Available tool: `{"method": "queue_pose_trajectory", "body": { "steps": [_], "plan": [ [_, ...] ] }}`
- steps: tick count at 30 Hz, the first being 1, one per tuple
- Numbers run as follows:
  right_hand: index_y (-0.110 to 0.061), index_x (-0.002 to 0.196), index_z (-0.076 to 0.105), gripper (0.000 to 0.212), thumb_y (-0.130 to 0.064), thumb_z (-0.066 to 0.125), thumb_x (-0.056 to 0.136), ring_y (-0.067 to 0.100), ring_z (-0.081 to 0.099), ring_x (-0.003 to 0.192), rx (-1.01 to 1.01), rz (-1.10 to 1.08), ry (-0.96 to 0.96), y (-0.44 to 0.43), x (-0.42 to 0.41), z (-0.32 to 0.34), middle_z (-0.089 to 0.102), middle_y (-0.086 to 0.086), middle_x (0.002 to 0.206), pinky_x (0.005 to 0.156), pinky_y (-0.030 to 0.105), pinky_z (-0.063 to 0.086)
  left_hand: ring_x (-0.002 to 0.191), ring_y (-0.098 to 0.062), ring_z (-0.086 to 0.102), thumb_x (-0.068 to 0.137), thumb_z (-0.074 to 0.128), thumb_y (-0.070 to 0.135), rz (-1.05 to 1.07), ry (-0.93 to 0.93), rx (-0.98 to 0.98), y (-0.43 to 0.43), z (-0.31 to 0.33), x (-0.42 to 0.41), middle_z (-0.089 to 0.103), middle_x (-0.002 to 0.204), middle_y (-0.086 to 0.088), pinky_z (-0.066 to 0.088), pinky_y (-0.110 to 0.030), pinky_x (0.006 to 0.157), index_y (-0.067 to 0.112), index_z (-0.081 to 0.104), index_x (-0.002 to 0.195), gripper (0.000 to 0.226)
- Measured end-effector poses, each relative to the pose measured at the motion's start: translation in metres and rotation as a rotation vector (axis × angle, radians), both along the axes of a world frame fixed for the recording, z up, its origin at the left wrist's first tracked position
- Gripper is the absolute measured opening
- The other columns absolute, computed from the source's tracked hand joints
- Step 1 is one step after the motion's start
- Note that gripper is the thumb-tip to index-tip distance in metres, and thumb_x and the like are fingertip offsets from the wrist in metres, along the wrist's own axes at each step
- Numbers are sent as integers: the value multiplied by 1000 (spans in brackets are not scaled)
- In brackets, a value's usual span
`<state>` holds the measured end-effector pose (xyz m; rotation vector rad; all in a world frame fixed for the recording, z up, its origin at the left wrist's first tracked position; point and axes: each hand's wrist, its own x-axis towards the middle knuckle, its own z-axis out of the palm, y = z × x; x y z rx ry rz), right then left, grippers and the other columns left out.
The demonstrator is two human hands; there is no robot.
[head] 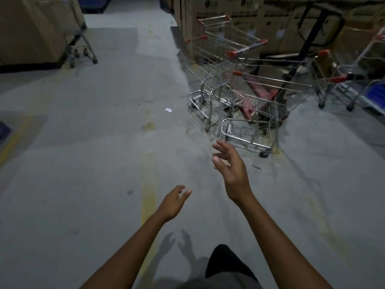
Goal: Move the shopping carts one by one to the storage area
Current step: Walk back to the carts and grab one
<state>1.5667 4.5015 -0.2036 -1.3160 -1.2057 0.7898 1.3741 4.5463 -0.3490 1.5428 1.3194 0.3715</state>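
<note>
- Head view: I am holding my left hand [174,202] and right hand [231,170] out, fingers loosely spread and gripping nothing.
- Wire-mesh shopping carts [246,48] with red-capped handles are standing clustered ahead to the right on the grey concrete floor [93,142], beside cardboard boxes [208,13].

A grey concrete floor [93,163] runs from near to far, marked down the middle by a worn yellow painted line [149,197], with a small white paper scrap [168,110] lying just right of the line. Tall brown cardboard boxes [31,28] stand at far left. More printed brown cardboard cartons [277,21] are stacked at far right, with a black metal pallet-jack handle [312,32] leaning in front of them.
</note>
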Motion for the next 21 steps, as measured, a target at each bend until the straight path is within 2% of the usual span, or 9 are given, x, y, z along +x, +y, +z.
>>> {"method": "queue_pose_trajectory", "body": {
  "steps": [5, 9, 13, 17, 21],
  "plan": [
    [-25, 138, 51, 59, -50, 57, 85, 13, 60, 117, 99, 17, 18, 126, 22, 14, 60, -10, 133, 88, 39, 55, 130, -24, 50, 95, 45, 61, 5, 46, -38, 123, -26, 15, 50, 145, -10, 39, -33, 100, 20, 46, 142, 62],
    [-30, 137, 51, 59, -52, 58, 82, 8, 60, 114, 74, -16, 20, 247, 61, -15, 61, -11, 130, 87, 39, 56, 126, -22, 53, 81, 43, 81, 18, 9, 65, 253, -11, 54, 54, 142, -9, 43, -35, 102, 22, 48, 140, 83],
    [-27, 144, 45, 73, -56, 61, 79, 4, 60, 109, -41, -83, 14, 361, 107, -46, 61, -7, 129, 93, 38, 53, 118, -13, 54, 95, 48, 58, 38, -43, 248, 378, 47, 109, 55, 141, -4, 39, -25, 94, 19, 49, 140, 60],
    [-37, 141, 40, 69, -57, 64, 79, -1, 60, 105, -184, -144, 5, 448, 156, -70, 59, -17, 123, 96, 43, 52, 124, -9, 52, 86, 43, 75, -23, -151, 473, 476, 122, 165, 54, 142, 1, 44, -30, 101, 20, 47, 142, 79],
    [-35, 148, 35, 83, -69, 61, 77, 14, 60, 111, -341, -207, -36, 508, 205, -103, 56, -1, 132, 98, 50, 51, 129, -7, 48, 89, 41, 72, -122, -243, 606, 550, 167, 215, 50, 146, 4, 45, -35, 103, 29, 42, 145, 70]
  ]
}}
